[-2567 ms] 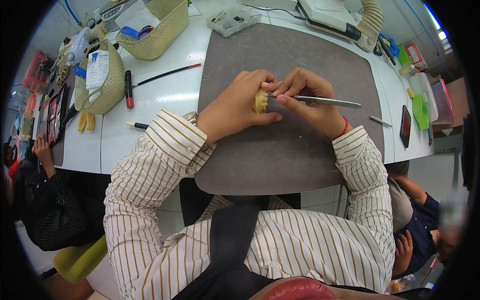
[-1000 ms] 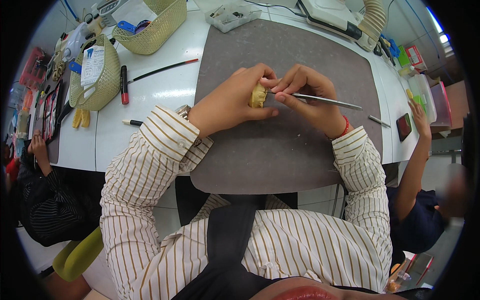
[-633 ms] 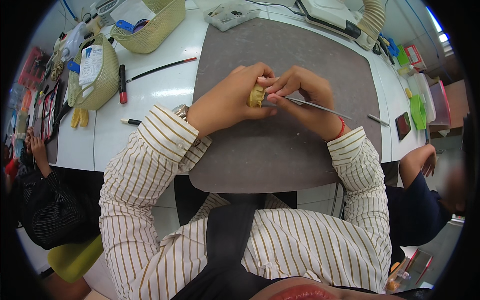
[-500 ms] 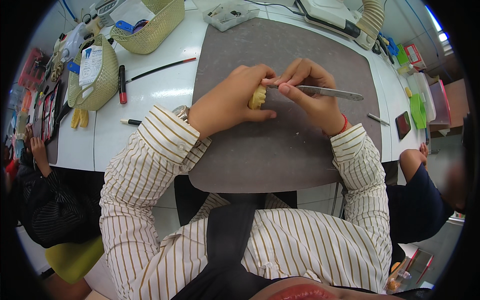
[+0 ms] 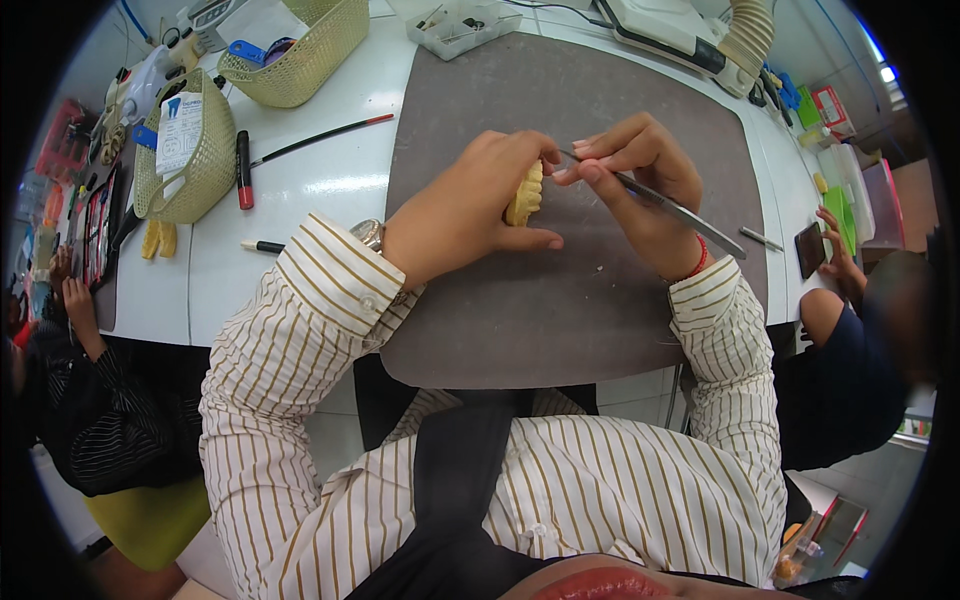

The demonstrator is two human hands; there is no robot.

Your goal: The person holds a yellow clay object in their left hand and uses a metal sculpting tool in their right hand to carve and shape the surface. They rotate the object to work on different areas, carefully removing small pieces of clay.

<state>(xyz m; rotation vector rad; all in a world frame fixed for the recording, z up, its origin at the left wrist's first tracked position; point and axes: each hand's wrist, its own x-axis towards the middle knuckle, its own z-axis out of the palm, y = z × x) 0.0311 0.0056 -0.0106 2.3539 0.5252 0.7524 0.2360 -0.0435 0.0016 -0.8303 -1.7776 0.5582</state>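
My left hand (image 5: 460, 195) is wrapped round a yellow plaster dental cast (image 5: 524, 203), its row of teeth turned to the right. The thumb sticks out below the cast, and most of its base is hidden by my palm. In my right hand (image 5: 648, 180), thumb and fingers pinch a slim metal scalpel (image 5: 693, 219). Its tip end reaches the upper end of the cast, by my left index finger; whether it touches cannot be made out. The flat handle slants down to the right past my wrist. Both hands are above a grey-brown mat (image 5: 500, 310).
Two woven baskets (image 5: 190, 195) stand at left, near a red-black marker (image 5: 244, 170), a thin rod (image 5: 325, 138) and yellow cast pieces (image 5: 160, 238). A clear box (image 5: 462, 32) and a suction hose (image 5: 748, 45) lie beyond. At right are a phone (image 5: 810, 250) and a co-worker's hand (image 5: 840, 250).
My right hand has turned so the scalpel's handle slants lower, and its fingers have drawn slightly right. The cast has tilted a little. At right, the co-worker's hand has reached up beside the phone.
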